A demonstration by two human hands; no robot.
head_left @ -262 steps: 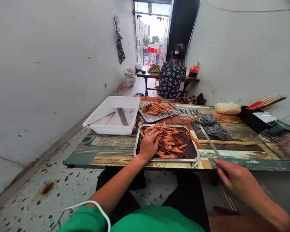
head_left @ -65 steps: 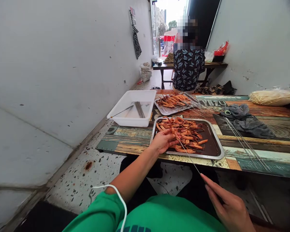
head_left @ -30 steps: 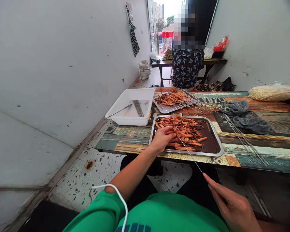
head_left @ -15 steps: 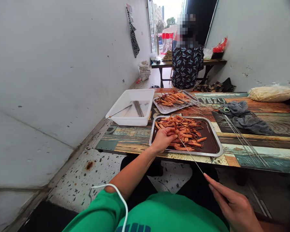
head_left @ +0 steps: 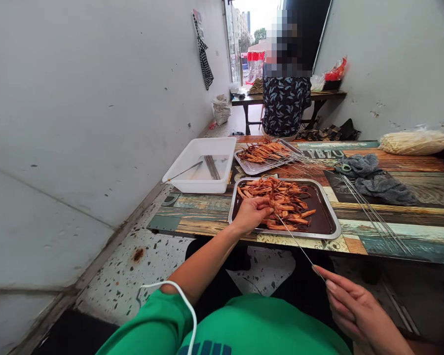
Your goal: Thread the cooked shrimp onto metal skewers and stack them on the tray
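Observation:
My left hand is closed in a pinch around a reddish-brown piece of marinated meat, over the near side of a metal tray. More long, thin-tailed meat pieces are heaped in this tray, beside dark sauce. A thin metal skewer slants from the pinched meat down to my right hand. My right hand grips its lower end, out past the table edge. How deep the tip sits in the meat is hidden by my left fingers.
Behind stands a second tray with skewered meat. At left is a white tub with several skewers. Loose skewers and a grey cloth lie at right, near a bagged pale bundle. A person sits ahead at another table.
My right hand has shifted slightly right along the skewer, and its fingers have changed their grip, with the thumb now showing. My left hand stays almost in place on the meat.

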